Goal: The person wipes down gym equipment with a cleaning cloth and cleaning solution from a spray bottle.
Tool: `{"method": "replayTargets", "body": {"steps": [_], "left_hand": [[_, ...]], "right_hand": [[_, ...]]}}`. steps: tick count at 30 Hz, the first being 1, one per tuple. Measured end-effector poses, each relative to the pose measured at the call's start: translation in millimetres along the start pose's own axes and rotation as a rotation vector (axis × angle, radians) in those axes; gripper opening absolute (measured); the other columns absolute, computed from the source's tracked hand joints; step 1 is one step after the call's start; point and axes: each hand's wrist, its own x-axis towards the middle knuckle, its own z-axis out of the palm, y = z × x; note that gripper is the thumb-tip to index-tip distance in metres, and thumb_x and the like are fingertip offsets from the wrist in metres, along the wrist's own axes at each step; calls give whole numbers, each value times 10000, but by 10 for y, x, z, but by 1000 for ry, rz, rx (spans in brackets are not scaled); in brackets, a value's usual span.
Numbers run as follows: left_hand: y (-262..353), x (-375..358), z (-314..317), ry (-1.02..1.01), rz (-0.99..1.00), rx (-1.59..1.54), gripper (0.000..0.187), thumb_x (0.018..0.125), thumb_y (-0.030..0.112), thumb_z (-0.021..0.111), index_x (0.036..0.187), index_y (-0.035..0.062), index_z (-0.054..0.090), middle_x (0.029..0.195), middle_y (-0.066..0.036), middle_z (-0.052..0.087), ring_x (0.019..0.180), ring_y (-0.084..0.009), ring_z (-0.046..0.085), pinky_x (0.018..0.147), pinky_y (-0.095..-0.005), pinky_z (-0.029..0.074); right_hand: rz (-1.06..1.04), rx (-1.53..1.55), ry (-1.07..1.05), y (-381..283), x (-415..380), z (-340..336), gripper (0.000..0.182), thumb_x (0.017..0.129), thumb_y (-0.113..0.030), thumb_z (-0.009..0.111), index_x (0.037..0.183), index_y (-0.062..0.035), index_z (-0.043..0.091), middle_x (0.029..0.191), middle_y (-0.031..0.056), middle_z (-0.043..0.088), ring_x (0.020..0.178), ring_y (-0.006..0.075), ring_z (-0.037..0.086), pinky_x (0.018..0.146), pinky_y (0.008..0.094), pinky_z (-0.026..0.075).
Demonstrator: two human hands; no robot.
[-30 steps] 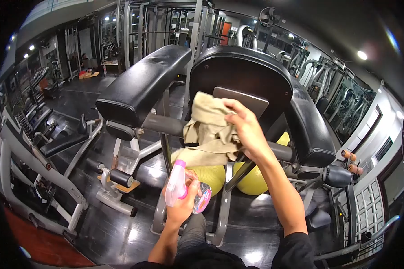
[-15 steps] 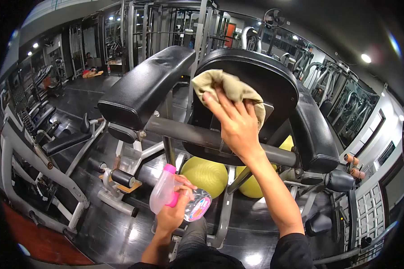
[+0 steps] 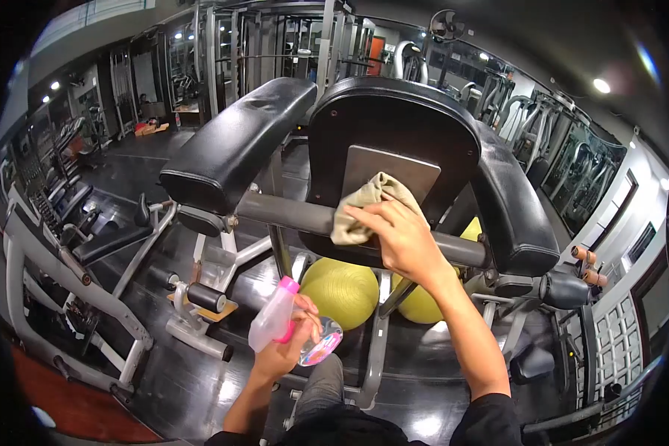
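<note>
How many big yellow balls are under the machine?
2. One yellow ball sits on the floor under the black pad; the other yellow ball is beside it, partly hidden behind the right arm. More may be hidden.

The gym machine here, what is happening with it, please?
A person is wiping it. The right hand presses a beige cloth against the back of the black centre pad, just above the grey crossbar. The left hand holds a spray bottle with a pink top low down, away from the machine. Yellow exercise balls lie on the floor behind.
</note>
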Motion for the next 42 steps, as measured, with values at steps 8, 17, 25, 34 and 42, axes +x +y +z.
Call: {"method": "replayTargets", "body": {"steps": [8,17,25,34,42], "left_hand": [[-44,-126,54,19,-179,-178,134,830,-119,507,954,-76,536,806,-123,569,660,-144,601,598,-275,492],[-149,-144,75,10,-198,-244,153,834,-113,520,980,-70,533,888,-142,565,670,-140,603,637,-278,499],[-177,-260,144,7,-235,-265,161,846,-98,528,1002,-59,525,893,-142,557,678,-138,596,649,-281,497],[-97,-271,202,7,-229,-246,133,842,-105,526,968,-65,542,878,-142,553,674,-145,595,625,-278,495],[-46,-287,254,60,-230,-271,139,830,-111,530,964,-74,541,877,-146,562,668,-147,598,632,-286,502]], "right_hand": [[667,1034,1168,-249,174,-175,381,906,12,413,1285,-23,417,1165,80,521,1065,142,515,928,273,401],[-178,-274,189,-30,261,203,476,737,-25,576,1198,-141,589,1193,96,573,1121,257,544,954,393,433],[80,-280,-40,-191,-187,228,465,734,-39,542,1185,-143,590,898,62,590,861,217,610,758,334,493],[895,936,638,14,-596,-278,317,940,-84,462,1250,-18,449,1128,80,563,954,142,577,789,264,472],[333,0,967,35,-96,-266,542,866,92,411,1387,-32,330,1375,121,396,1272,235,399,1083,341,275]]}}
